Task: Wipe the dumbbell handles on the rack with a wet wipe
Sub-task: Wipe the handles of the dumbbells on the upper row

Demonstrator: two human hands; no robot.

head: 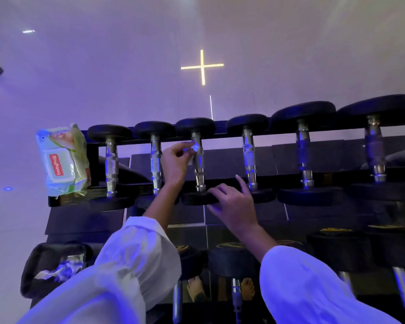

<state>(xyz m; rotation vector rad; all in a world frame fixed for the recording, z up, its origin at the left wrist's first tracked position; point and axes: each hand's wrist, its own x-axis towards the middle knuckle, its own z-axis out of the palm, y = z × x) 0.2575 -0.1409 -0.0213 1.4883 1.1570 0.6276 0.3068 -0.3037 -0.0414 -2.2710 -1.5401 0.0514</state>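
- A green pack of wipes (63, 160) lies at the left end of the rack (222, 134), in the left middle of the frame. Its flip lid is closed, and the red label on the lid reads "babyhug".
- A black bag (33, 272) sits open at lower left, with crumpled used wipes (59, 270) heaped inside.
- Six dumbbells line the top tier, their chrome handles running front to back. The third dumbbell (195, 127) from the left, just left of centre frame, is the one being handled.
- The person's left hand (175, 164) pinches a small folded wet wipe (195, 147) between thumb and fingertips. It presses the wipe against the far end of that dumbbell's handle (198, 169).
- The right hand (232, 202) clasps the near head of the same dumbbell. The thumb is beneath, the fingers bend over the edge, and one finger is lifted clear.
- Both arms are in loose white sleeves (136, 253) that fill the bottom of the frame.
- Lower-tier dumbbells (232, 260) stand along the bottom right. Their heads carry yellow markings too blurred to read.
- Bare feet (197, 291) show on the floor at bottom centre.
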